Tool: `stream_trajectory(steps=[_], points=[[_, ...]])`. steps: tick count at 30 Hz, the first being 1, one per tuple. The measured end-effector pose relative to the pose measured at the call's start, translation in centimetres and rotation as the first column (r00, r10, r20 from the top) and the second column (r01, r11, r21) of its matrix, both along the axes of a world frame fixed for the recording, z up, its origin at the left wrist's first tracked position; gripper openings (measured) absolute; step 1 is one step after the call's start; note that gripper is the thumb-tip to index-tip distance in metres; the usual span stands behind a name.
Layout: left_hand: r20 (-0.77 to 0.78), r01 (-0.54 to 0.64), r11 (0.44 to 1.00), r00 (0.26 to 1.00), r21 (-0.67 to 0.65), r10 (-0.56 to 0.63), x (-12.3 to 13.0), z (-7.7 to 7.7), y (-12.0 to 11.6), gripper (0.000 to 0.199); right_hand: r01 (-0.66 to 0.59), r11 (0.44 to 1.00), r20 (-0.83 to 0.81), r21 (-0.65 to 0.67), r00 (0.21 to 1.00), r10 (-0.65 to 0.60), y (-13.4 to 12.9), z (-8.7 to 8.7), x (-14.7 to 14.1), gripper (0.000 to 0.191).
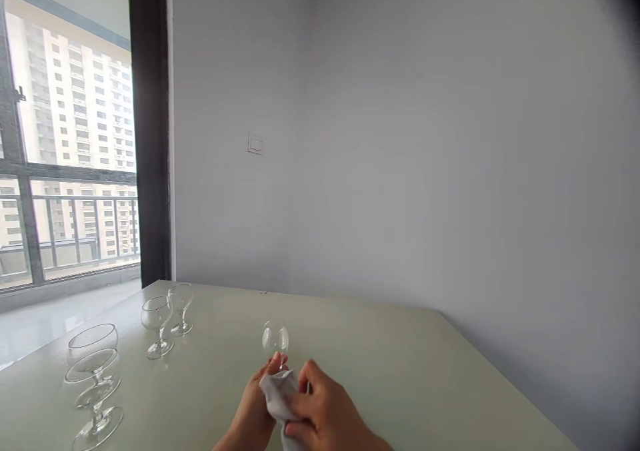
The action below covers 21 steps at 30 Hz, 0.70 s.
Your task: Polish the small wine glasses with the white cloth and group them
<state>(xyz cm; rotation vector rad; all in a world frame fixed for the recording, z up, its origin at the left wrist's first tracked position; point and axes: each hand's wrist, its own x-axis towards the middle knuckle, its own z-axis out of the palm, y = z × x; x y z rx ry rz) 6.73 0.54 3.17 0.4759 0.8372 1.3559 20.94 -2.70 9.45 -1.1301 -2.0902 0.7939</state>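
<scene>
A clear stemmed glass point(275, 338) is held upright over the table, its stem between the fingers of my left hand point(257, 398). My right hand point(323, 404) pinches a white cloth point(279, 396) just below the bowl. The cloth lies against my left hand and hides the glass's foot. Both hands are close together near the front middle of the table.
Several clear stemmed glasses stand on the left of the pale green table point(400, 371), among them a front one point(95, 398) and a farther one point(157, 324). Behind are grey walls point(375, 138) and a window point(70, 138) at left.
</scene>
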Motion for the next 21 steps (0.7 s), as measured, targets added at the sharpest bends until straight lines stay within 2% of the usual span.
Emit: stream_trajectory(steps=[2, 4, 7, 9, 11, 13, 15, 18, 20, 21], points=[[0.094, 0.062, 0.997, 0.994, -0.034, -0.059, 0.6, -0.1, -0.3, 0.031, 0.128, 0.989, 0.016, -0.075, 0.992, -0.127, -0.4, -1.1, -1.4, 0.014], [0.170, 0.121, 0.991, 0.979, -0.057, -0.109, 1.0, 0.4, -0.9, 0.025, 0.206, 0.975, -0.032, -0.082, 0.977, -0.209, -0.4, -2.1, -2.0, 0.016], [0.248, 0.206, 0.978, 0.948, 0.003, -0.201, 1.3, 2.0, -2.1, 0.024, 0.133, 0.990, -0.144, 0.042, 0.982, -0.126, -0.2, -3.0, -1.6, 0.002], [0.247, 0.245, 0.969, 0.938, 0.023, -0.243, 1.3, 3.0, -2.8, 0.028, 0.071, 0.985, -0.223, 0.157, 0.974, -0.035, 0.0, -3.5, -1.2, 0.014], [0.233, 0.262, 0.965, 0.939, -0.008, -0.253, 1.2, 3.8, -3.2, 0.031, 0.054, 0.982, -0.350, 0.179, 0.937, 0.012, 0.3, -4.0, -1.2, 0.012], [0.260, 0.253, 0.967, 0.936, -0.024, -0.239, 1.1, 4.1, -3.3, 0.030, 0.046, 0.997, -0.524, 0.056, 0.851, -0.010, 0.4, -4.7, -1.6, 0.012], [0.319, 0.199, 0.980, 0.928, 0.014, -0.193, 1.0, 4.0, -3.1, 0.023, -0.025, 0.991, -0.688, -0.131, 0.722, -0.073, 0.6, -5.4, -2.2, 0.025], [0.349, 0.079, 0.990, 0.930, 0.115, -0.115, 1.2, 3.6, -2.7, 0.016, -0.204, 0.902, -0.815, -0.381, 0.534, -0.224, 0.7, -5.7, -2.9, 0.041], [0.276, 0.056, 0.984, 0.956, 0.171, -0.102, 1.4, 3.2, -2.5, 0.019, -0.233, 0.853, -0.806, -0.467, 0.510, -0.301, 0.8, -5.7, -3.1, 0.043], [0.209, 0.045, 0.980, 0.974, 0.194, -0.086, 1.6, 2.9, -2.4, 0.021, -0.191, 0.856, -0.774, -0.480, 0.551, -0.311, 0.9, -5.8, -3.0, 0.043]])
